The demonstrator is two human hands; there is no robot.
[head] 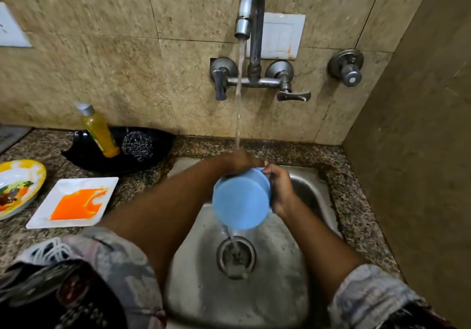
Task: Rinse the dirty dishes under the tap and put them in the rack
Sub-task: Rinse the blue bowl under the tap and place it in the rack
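Rinsing a blue cup (240,201) under the running tap (248,4).
Both hands are clasping it: left hand (235,161) at the mouth, right hand (279,188) gripping the side; light, rigid, probably slippery wet.

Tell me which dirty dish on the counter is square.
The white plate smeared with orange sauce, nearer the sink; the yellow-rimmed bowl left of it is round.
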